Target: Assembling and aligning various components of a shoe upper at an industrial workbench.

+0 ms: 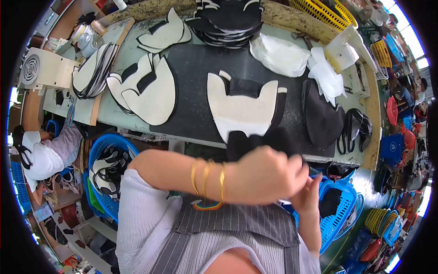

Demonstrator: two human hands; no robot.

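My left hand (273,176) reaches across in front of my body, its fingers curled in and slightly blurred. Against its fingertips is my right hand (308,196), with bent fingers; whatever lies between the two hands is hidden. A soft black piece (255,142) shows just beyond my left hand, over the table's front edge. Whether my fingers grip it cannot be made out. Past it, a cream cut piece (244,109) with two raised points lies on the dark mat (191,91), with black material showing under it.
Stacked cream and black pieces (153,98) lie at the left, with a black stack (226,23) at the back. A white plastic bag (280,55), black pieces (321,116) and scissors (349,130) lie at the right. Blue baskets (98,148) (340,219) flank me below the table.
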